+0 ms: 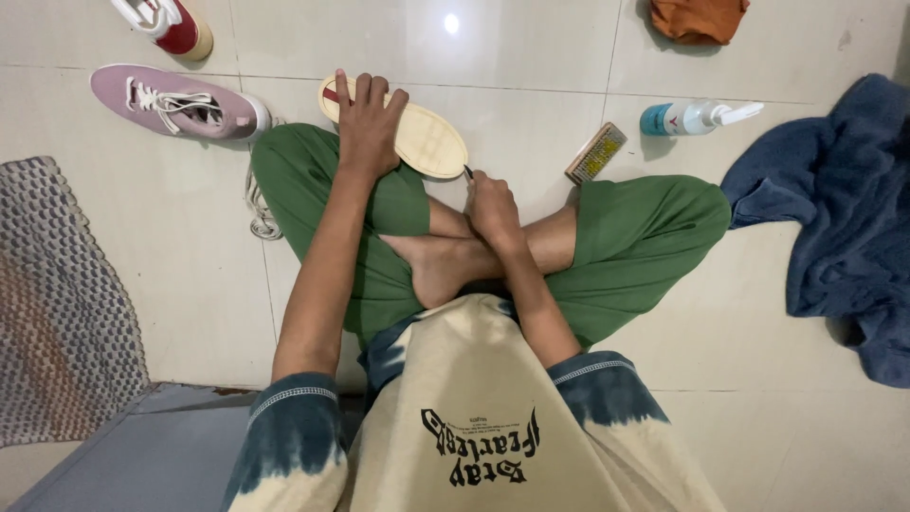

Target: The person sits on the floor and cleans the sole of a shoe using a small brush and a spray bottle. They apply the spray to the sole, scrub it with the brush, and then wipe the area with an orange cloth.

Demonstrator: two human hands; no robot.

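Head camera showed me seated cross-legged on the tiled floor (531, 57). My left hand (368, 123) lay fingers-spread over the upturned shoe (398, 128), pressing its pale sole against my left knee; the shoe's long axis ran from upper left down to lower right. My right hand (491, 207) sat at the sole's lower-right end, fingers curled around something thin and dark that I couldn't identify. A brush (595, 153) and spray bottle (697, 118) lay beyond my right knee.
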